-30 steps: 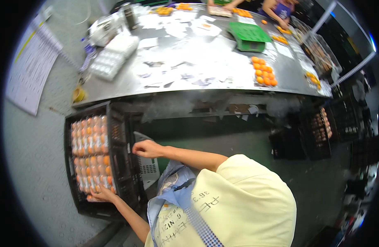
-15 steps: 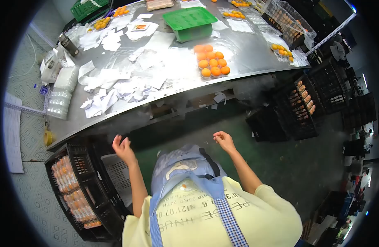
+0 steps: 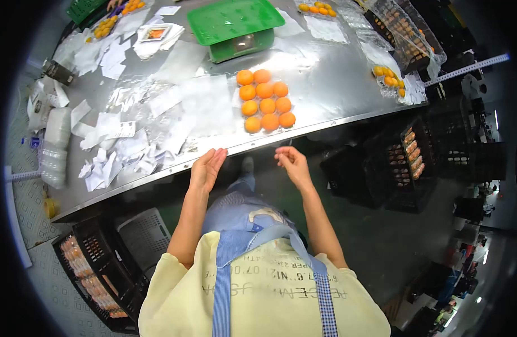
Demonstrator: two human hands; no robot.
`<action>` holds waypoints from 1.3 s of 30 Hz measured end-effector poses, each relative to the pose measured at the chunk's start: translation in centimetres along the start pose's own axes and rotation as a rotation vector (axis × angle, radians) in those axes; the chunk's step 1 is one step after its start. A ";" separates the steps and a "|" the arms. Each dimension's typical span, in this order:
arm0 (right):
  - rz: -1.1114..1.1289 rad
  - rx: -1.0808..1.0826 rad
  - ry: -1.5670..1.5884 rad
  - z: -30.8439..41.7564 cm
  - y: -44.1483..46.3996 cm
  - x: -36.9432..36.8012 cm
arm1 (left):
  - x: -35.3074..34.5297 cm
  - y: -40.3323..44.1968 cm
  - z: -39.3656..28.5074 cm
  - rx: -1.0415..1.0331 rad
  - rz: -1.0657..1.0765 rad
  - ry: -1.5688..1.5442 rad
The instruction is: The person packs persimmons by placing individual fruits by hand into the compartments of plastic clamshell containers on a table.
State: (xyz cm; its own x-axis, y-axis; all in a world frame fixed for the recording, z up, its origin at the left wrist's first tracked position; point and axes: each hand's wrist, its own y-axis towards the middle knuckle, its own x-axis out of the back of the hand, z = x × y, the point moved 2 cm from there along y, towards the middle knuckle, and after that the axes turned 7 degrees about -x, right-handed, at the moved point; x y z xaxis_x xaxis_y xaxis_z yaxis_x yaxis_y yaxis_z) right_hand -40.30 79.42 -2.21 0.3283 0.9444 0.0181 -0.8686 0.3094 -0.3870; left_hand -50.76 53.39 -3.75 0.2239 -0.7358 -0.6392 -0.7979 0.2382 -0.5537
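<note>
My left hand (image 3: 208, 168) is at the near edge of the metal table (image 3: 320, 73), its fingers extended and holding nothing. To its right, my right hand (image 3: 293, 165) hovers just off the same edge with its fingers curled apart and nothing between them. Just beyond both hands lies a clear tray of oranges (image 3: 267, 105) in rows. Behind that tray stands a green scale (image 3: 236, 25). Left of the tray, white paper slips (image 3: 129, 151) are scattered over the tabletop.
Black crates with packed trays (image 3: 93, 275) stand at the lower left, beside a grey crate (image 3: 144, 236). More black crates (image 3: 407, 163) are at the right. A metal flask (image 3: 58, 72) and stacked clear trays (image 3: 55, 149) sit at the table's left end.
My left hand has left the packed crate, and both hands have come up to the table edge. The view has swung right and closer to the oranges and the green scale.
</note>
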 end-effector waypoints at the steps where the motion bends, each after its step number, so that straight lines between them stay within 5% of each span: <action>1: -0.007 0.010 -0.038 1.0 1.8 1.2 | -0.7 0.9 0.5 0.000 -0.018 -0.021; 10: -0.286 0.129 -0.458 4.0 18.4 7.4 | 0.1 6.3 2.3 0.047 -0.274 0.026; 22: 0.165 -0.252 -0.142 3.7 27.3 7.9 | -7.2 4.7 4.6 -0.536 -0.672 0.437; 25: 0.306 -0.143 -0.136 4.6 27.4 8.4 | -11.1 3.3 5.1 -0.620 -0.795 0.544; 33: 0.361 -0.189 -0.037 9.3 24.9 18.9 | -20.6 1.7 8.5 -0.717 -0.757 0.804; 39: 0.127 -0.137 0.110 9.0 24.7 30.5 | -28.3 10.2 11.3 -0.697 -0.373 0.970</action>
State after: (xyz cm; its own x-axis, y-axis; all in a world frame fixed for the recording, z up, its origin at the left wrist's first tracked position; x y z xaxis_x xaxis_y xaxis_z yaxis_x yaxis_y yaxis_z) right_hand -55.05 116.81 -2.92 0.2642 0.9547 -0.1367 -0.8494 0.1632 -0.5018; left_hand -58.95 83.75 2.63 0.2320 -0.9199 0.3162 -0.9671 -0.2530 -0.0266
